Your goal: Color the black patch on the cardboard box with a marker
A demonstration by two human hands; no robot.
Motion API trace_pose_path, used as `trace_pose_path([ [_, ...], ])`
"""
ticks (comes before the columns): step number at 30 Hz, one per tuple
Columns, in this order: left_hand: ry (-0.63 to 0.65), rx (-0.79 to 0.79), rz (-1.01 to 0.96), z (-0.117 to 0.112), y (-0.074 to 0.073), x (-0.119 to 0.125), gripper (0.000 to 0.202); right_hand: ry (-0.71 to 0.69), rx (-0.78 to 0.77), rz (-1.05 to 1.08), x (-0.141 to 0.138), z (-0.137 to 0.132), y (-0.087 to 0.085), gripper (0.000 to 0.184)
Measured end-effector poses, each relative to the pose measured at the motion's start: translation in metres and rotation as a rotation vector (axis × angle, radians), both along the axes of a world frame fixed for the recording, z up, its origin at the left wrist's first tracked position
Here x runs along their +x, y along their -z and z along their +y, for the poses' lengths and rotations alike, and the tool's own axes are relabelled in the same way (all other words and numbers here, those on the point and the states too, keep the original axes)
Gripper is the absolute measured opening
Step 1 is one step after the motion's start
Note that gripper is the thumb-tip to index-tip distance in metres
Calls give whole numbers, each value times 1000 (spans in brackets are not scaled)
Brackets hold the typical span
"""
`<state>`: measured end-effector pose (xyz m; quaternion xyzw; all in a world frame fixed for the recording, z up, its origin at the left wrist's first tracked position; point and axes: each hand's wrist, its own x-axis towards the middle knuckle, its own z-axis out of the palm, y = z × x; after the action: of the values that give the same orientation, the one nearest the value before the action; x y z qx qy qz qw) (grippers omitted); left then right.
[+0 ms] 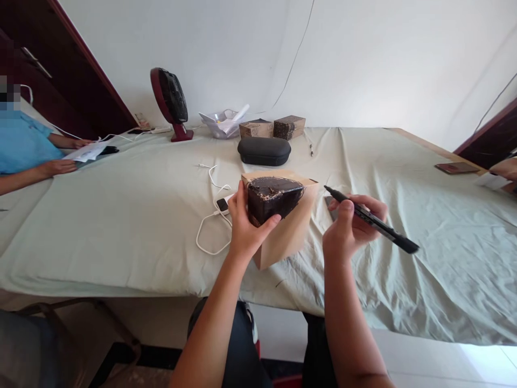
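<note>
My left hand [244, 223] is closed round a dark brown wedge-shaped piece [271, 198], holding it up over a tan cardboard box [291, 229] that stands near the table's front edge. My right hand [350, 226] grips a black marker pen [369, 220], its tip pointing up and left toward the box, a short way from it. A dark flat object [329, 206] lies on the cloth, partly hidden behind my right hand.
A pale green cloth [121, 215] covers the table. A white cable with a small device [212, 221] lies left of the box. Behind are a black case [264, 151], two small boxes [272, 128] and a red fan [172, 102]. Another person in blue [24, 145] sits at far left.
</note>
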<state>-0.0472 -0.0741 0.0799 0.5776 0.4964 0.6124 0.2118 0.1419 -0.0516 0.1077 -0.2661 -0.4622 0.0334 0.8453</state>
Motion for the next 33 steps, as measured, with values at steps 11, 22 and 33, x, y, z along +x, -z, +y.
trace_pose_path([
  [11,-470,50,336,-19,-10,35,124,-198,112,-648,-18,-33,-25,22],
  [22,-551,48,354,-21,-11,40,88,-245,-140,-729,-32,-48,-29,15],
  [33,-528,76,363,-25,-13,43,84,-262,-197,-690,-36,-55,-31,17],
])
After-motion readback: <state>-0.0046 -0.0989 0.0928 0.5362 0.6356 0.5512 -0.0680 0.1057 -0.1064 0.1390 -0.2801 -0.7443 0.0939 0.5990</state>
